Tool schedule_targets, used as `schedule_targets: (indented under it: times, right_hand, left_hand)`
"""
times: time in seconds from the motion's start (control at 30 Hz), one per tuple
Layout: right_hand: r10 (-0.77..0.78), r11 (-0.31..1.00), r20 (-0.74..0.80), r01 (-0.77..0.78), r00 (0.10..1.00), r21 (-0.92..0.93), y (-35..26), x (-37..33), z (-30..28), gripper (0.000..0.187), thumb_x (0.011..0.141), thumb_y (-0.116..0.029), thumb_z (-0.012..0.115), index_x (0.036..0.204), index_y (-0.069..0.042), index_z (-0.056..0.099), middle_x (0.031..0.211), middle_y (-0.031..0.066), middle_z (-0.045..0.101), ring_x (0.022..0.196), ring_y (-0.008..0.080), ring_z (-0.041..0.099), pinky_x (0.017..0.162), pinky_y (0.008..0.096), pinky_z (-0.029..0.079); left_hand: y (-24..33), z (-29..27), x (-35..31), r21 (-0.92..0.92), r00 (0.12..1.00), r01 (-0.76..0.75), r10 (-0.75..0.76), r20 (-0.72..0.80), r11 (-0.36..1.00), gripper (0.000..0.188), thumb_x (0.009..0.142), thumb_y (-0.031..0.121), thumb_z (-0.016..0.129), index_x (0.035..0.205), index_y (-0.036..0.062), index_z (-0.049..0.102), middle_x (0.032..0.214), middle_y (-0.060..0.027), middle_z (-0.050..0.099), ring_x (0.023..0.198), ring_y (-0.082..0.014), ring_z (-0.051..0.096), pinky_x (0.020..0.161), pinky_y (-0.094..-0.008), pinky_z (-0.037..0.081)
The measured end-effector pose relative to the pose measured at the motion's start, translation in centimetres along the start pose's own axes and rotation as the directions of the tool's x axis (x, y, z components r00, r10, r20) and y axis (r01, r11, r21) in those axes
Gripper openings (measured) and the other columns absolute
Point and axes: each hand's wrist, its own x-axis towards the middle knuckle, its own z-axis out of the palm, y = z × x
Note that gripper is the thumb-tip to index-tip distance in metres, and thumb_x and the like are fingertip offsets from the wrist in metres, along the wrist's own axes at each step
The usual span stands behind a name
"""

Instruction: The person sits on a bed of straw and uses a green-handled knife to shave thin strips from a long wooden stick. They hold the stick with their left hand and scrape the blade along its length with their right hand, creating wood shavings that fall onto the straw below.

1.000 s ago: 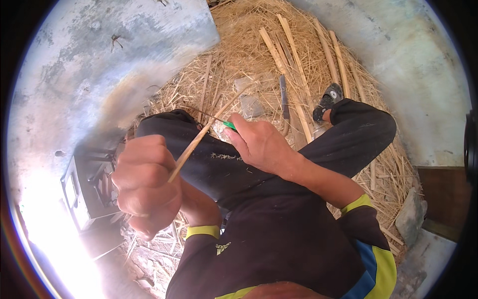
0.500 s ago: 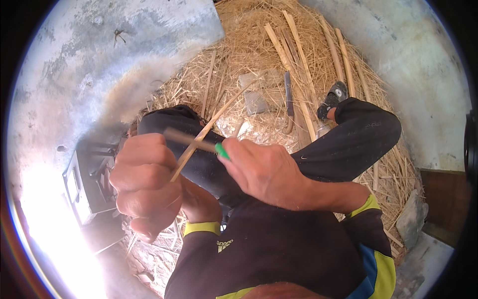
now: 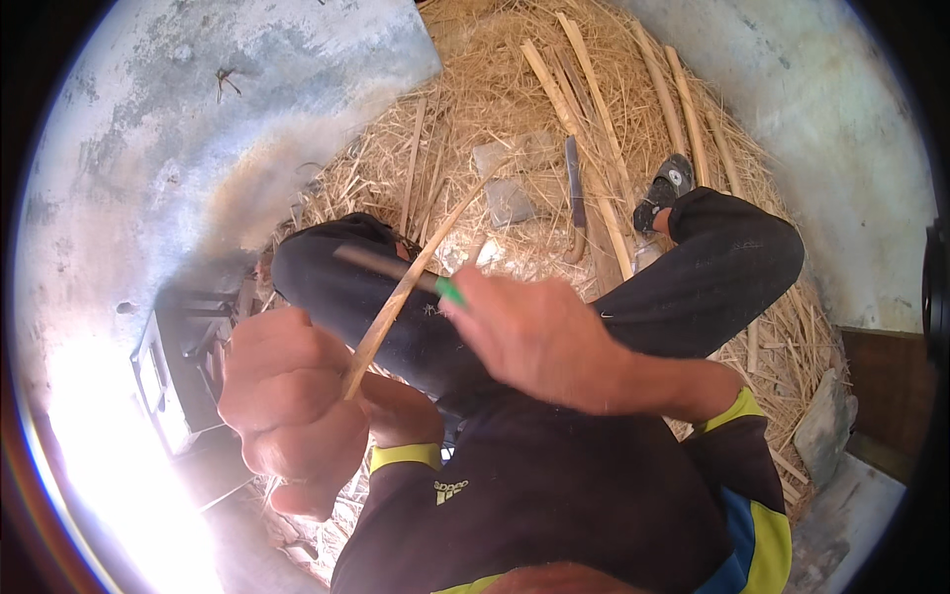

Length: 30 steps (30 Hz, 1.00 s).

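Note:
My left hand [image 3: 292, 406] is closed in a fist around the lower end of a thin, pale wooden strip [image 3: 401, 292]. The strip slants up and away to the right, over my bent leg. In my right hand [image 3: 539, 337] is a knife with a green handle [image 3: 450, 292], the fingers wrapped round it. Its narrow blade [image 3: 371, 261] points left and crosses the strip; motion blurs it slightly. Whether the blade's edge bites into the wood, I cannot tell.
Shavings [image 3: 475, 79] cover the floor around my crossed legs. Ahead lie a dark-bladed tool with a curved handle [image 3: 574, 188], grey blocks [image 3: 510, 203] and several long wooden strips [image 3: 604, 99]. Pale walls [image 3: 821, 119] stand either side; a dark frame [image 3: 178, 366] is at left.
My left fist has dropped a little lower, and the strip's near end with it. The knife has shifted slightly right along with my right hand. Both hands keep their hold.

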Motion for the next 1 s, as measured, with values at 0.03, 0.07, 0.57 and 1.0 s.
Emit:
schedule_targets:
  times: [0.03,0.07,0.57,1.0]
  right_hand:
    - [-0.030,0.999,-0.006,0.030,1.000,0.040,-0.7,0.0,-0.4,0.019,0.088,-0.015,0.060,0.088,-0.001,0.047,0.060,0.0134,0.054,0.052,0.0313,0.057,0.045,0.0401,0.044]
    - [-0.040,0.998,-0.006,0.040,0.999,0.039,-0.4,-0.1,0.0,0.018,0.087,-0.015,0.060,0.088,-0.002,0.047,0.060,0.0132,0.054,0.052,0.0313,0.057,0.045,0.0400,0.044]
    - [0.355,0.927,-0.130,-0.367,0.926,-0.077,7.1,-0.7,1.0,0.021,0.093,-0.019,0.051,0.097,0.001,0.049,0.062,0.0234,0.057,0.062,0.0430,0.057,0.055,0.0497,0.042]
    - [0.216,0.971,0.083,-0.205,0.973,-0.124,0.5,0.6,-0.2,0.018,0.087,-0.013,0.059,0.088,0.000,0.047,0.063,0.0172,0.054,0.050,0.0365,0.056,0.045,0.0432,0.044]
  left_hand:
    - [0.1,0.2,-0.1,0.030,1.000,0.002,-0.001,-0.020,1.000,0.048,0.095,0.032,0.034,0.060,0.0032,0.049,0.047,-0.0006,0.035,0.033,-0.0122,0.033,0.035,-0.0254,0.015]
    - [0.1,0.6,-0.1,0.060,0.999,0.005,-0.003,-0.040,0.998,0.046,0.094,0.031,0.035,0.059,0.0034,0.048,0.046,-0.0005,0.034,0.032,-0.0123,0.032,0.035,-0.0256,0.015]
    - [-0.7,1.4,1.1,0.037,0.994,0.010,-0.005,-0.112,0.999,0.043,0.093,0.029,0.040,0.061,0.0024,0.049,0.045,-0.0014,0.033,0.033,-0.0108,0.030,0.032,-0.0249,0.018]
    - [-0.2,2.5,-0.8,0.526,0.887,0.154,0.118,-0.447,0.837,0.050,0.098,0.051,0.020,0.078,0.0083,0.039,0.042,-0.0005,0.032,0.032,-0.0093,0.026,0.032,-0.0220,0.021]
